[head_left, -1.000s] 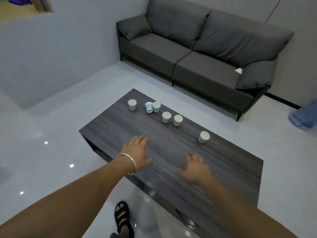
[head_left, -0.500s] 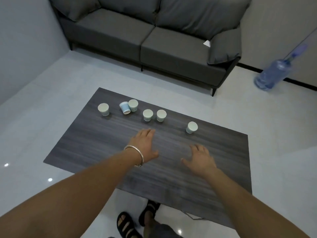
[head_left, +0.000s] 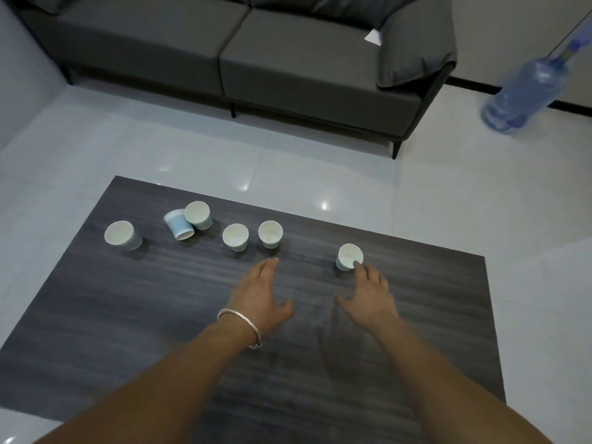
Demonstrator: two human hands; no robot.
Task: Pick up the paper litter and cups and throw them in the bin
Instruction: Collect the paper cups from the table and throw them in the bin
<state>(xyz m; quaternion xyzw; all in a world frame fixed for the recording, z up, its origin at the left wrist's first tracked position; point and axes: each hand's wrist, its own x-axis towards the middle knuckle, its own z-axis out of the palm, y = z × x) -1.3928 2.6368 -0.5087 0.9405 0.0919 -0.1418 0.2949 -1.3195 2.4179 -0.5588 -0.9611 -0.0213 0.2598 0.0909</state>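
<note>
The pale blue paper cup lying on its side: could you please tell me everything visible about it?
The pale blue paper cup has a white band at each end. It lies tipped over on the dark wood-grain table, apparently touching an upright pale green cup beside it. Nothing else touches it.

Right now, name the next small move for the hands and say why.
Probably curl the right hand round the rightmost cup and lift it: its straight fingers are at that cup's rim, holding nothing. The left hand is open and touches no cup.
</note>
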